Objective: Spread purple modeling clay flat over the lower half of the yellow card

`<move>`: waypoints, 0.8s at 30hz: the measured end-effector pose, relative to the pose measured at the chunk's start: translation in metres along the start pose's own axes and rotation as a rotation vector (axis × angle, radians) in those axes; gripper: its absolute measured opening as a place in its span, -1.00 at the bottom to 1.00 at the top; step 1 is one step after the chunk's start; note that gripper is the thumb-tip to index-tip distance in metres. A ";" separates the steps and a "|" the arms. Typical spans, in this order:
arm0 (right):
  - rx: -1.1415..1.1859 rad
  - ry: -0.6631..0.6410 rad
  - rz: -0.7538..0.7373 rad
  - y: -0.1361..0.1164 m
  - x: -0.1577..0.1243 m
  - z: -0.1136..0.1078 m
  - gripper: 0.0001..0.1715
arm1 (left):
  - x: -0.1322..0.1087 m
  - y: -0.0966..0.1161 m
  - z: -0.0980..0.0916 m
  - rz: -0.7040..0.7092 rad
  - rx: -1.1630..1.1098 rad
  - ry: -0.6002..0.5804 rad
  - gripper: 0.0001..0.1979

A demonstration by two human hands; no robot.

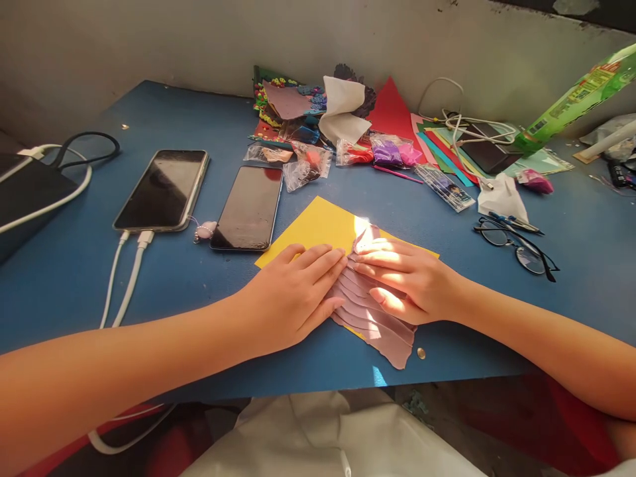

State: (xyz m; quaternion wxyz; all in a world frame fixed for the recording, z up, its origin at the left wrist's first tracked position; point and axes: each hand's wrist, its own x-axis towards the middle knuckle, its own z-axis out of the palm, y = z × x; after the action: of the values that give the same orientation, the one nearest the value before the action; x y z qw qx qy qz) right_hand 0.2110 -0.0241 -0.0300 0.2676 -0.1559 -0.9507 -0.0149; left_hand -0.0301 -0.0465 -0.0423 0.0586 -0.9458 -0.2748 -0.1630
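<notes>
A sheet of yellow paper (318,224) lies near the front of the blue table, with mauve, clay-like material (390,341) on it in thin overlapping layers. Its lower ragged end reaches past the paper onto the table. My left hand (293,298) rests palm down on the left of the paper, fingers stretched out, fingertips at the layers' left edge. From the other side my right hand (412,278) lies over the layers, fingers extended and thumb apart. Its fingertips touch a crumpled upper end of the material in bright sunlight. Both palms hide part of the layers.
Two phones (161,190) (250,209) lie at left, one with white cables (130,278). Small bags of coloured clay (387,151), coloured papers (392,112) and a green packet (581,93) line the back. Eyeglasses (517,245) lie at right; a small round object (421,354) sits near the front edge.
</notes>
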 end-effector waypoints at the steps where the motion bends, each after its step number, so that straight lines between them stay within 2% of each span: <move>1: 0.004 0.010 -0.001 0.000 0.000 0.000 -0.76 | 0.000 0.000 0.000 0.000 0.000 -0.001 -0.49; 4: 0.017 0.027 0.000 0.000 -0.001 -0.001 -0.75 | 0.000 0.000 0.001 -0.010 -0.020 -0.018 -0.47; 9: 0.027 0.046 -0.016 0.001 -0.004 0.000 -0.78 | 0.002 -0.004 0.009 -0.112 -0.127 -0.064 -0.37; 13: 0.015 0.086 -0.015 0.005 -0.009 0.003 -0.70 | 0.007 -0.007 0.009 -0.097 -0.159 -0.185 -0.34; 16: -0.034 0.055 0.016 0.006 -0.010 0.003 -0.65 | 0.010 -0.007 0.004 -0.111 -0.178 -0.282 -0.32; 19: -0.052 0.012 0.014 0.006 -0.009 0.004 -0.69 | 0.012 -0.006 0.000 -0.116 -0.178 -0.307 -0.34; 24: -0.035 0.049 0.001 0.004 -0.005 0.004 -0.76 | 0.014 -0.004 0.000 -0.127 -0.171 -0.299 -0.39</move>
State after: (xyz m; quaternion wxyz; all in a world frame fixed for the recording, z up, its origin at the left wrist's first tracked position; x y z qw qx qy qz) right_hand 0.2144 -0.0212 -0.0361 0.2882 -0.1607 -0.9433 -0.0351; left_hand -0.0212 -0.0358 -0.0375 -0.0738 -0.9418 -0.3246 -0.0466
